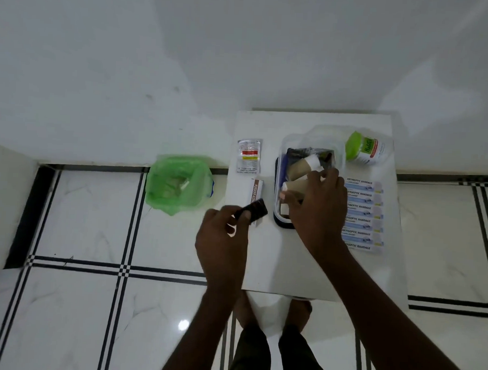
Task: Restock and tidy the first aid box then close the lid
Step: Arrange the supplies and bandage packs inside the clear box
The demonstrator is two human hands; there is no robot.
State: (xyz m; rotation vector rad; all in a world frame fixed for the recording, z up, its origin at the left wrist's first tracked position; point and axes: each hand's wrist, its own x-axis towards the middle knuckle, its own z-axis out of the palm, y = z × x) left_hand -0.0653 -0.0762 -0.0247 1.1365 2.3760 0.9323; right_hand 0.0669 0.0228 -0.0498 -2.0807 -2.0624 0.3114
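The first aid box (pixel 280 169), a clear tub with a dark blue base, stands open on the white table (pixel 275 267). Inside lie tan bandage rolls (pixel 298 167) and a dark packet (pixel 294 153). My right hand (pixel 317 204) reaches into the box's near end, fingers curled around a tan roll (pixel 294 185). My left hand (pixel 224 234) hovers left of the box, pinching a small dark packet (pixel 254 211). Beneath that packet lies a povidone-iodine carton (pixel 256 189). A strip of antiseptic bandages (pixel 362 212) lies right of the box.
A silver sachet (pixel 248 157) lies at the table's far left. A green-capped jar (pixel 364 151) lies on its side at the far right, with the clear lid (pixel 323 132) behind the box. A green bag-lined bin (pixel 178 182) sits on the tiled floor to the left.
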